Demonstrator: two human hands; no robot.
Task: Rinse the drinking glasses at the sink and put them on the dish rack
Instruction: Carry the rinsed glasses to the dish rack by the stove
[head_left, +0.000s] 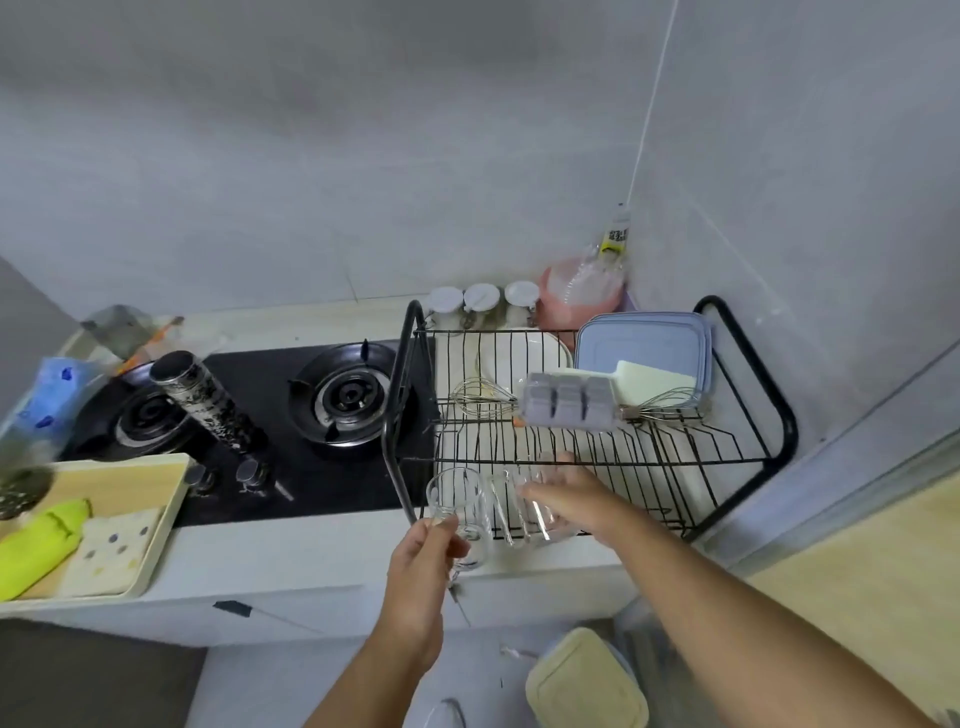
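Left hand (422, 564) pinches one glass (458, 499); right hand (571, 499) curls round a second glass (522, 517) (blurry) at the rack (727, 453) front.

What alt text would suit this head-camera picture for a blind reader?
A person's left hand holds a clear glass at the front of a black wire dish rack, while the right hand holds a second glass there. A gas stove sits left of the rack.

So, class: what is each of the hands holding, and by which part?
The left hand grips a clear glass near its base. The right hand holds a second glass round its side; exact contact is blurred.
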